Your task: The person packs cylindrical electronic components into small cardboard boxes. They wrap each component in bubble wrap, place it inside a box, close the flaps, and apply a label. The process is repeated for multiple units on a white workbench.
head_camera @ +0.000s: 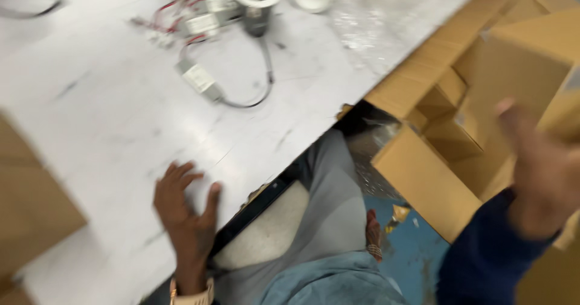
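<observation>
The left hand rests flat on the white worktop, fingers spread, grasping nothing. The right hand, blurred, is raised against a brown cardboard box; whether it grips it, I cannot tell. Beside it an open cardboard carton with folded-out flaps sits off the worktop's edge, its contents unclear. White fittings with red wires lie at the worktop's far end, well apart from both hands.

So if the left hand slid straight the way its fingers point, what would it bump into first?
The left hand lies flat on the white table, fingers pointing up the table. Bare tabletop comes first; the nearest thing on that line looks like the small white box on a cable, though blur makes it uncertain.
</observation>
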`<state>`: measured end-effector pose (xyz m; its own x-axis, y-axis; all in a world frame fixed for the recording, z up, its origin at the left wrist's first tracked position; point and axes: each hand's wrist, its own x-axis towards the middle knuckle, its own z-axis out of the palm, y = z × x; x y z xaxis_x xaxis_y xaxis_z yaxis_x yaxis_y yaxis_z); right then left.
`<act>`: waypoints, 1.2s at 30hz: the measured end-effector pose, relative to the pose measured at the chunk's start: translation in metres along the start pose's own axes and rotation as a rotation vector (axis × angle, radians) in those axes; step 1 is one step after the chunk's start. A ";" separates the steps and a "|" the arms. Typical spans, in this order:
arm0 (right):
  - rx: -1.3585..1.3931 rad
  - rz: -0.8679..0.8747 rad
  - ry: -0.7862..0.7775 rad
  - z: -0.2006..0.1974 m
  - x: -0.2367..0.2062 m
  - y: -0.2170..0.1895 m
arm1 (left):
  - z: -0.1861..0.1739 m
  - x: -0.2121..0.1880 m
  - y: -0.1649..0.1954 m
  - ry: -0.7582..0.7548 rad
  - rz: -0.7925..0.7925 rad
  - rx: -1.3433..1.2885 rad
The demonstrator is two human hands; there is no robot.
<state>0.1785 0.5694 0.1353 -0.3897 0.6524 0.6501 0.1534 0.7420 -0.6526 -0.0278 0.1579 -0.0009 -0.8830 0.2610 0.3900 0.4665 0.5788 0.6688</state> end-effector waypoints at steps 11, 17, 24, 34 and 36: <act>-0.117 -0.619 -0.786 0.234 -0.138 -0.210 | 0.001 -0.019 0.006 0.203 0.064 -0.341; 0.373 -0.751 -0.983 0.277 -0.090 -0.215 | 0.010 -0.020 -0.001 0.235 -0.100 -0.177; 0.485 -0.748 -0.849 0.291 -0.117 -0.210 | 0.012 -0.016 -0.002 0.213 -0.090 -0.122; 0.416 -0.831 -0.798 0.290 -0.120 -0.216 | 0.013 -0.014 -0.003 0.194 -0.114 -0.111; 0.404 -0.845 -0.809 0.290 -0.119 -0.217 | 0.012 -0.013 -0.003 0.202 -0.107 -0.101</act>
<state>-0.0717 0.2855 0.0869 -0.7013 -0.3976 0.5918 -0.6540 0.6892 -0.3120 -0.0179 0.1624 -0.0157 -0.9044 0.0363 0.4252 0.3821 0.5125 0.7690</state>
